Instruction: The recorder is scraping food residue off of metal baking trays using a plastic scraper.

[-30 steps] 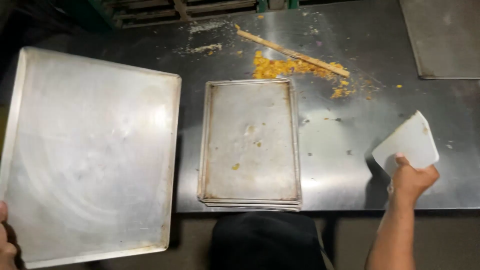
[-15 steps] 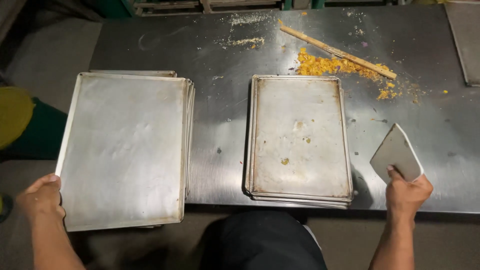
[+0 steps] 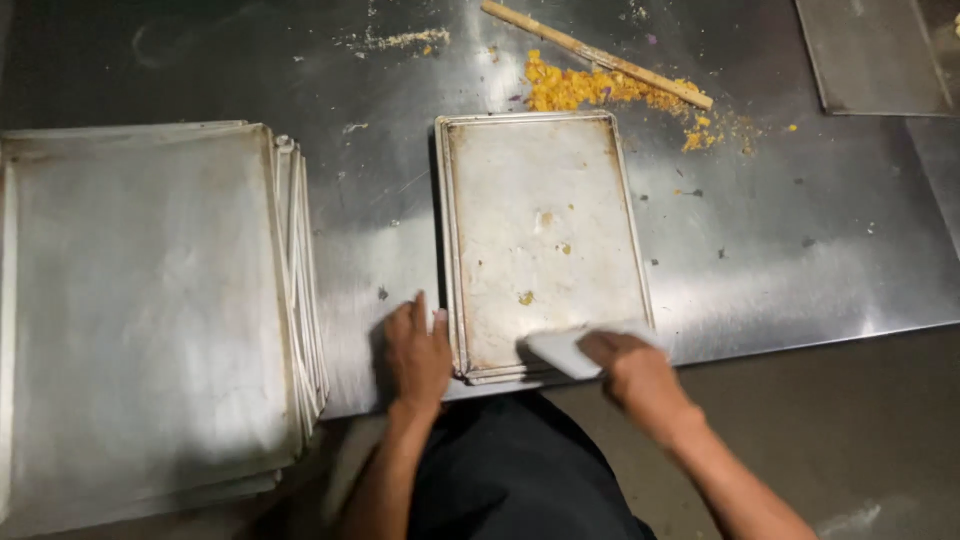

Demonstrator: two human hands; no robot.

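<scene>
A small stack of metal baking trays lies in the middle of the steel table, with a few yellow crumbs on the top tray. My left hand rests flat on the table, fingers against the stack's left rim near its front corner. My right hand grips a white plastic scraper and holds it on the top tray's near edge. The scraper looks blurred.
A tall stack of larger metal trays sits at the left, overhanging the table's front edge. Yellow food scraps and a wooden stick lie behind the middle stack. Another tray lies at the far right.
My left hand let go of the large tray, which now lies on the left stack, and moved to the middle stack's left rim. My right hand brought the scraper onto the top tray's near edge.
</scene>
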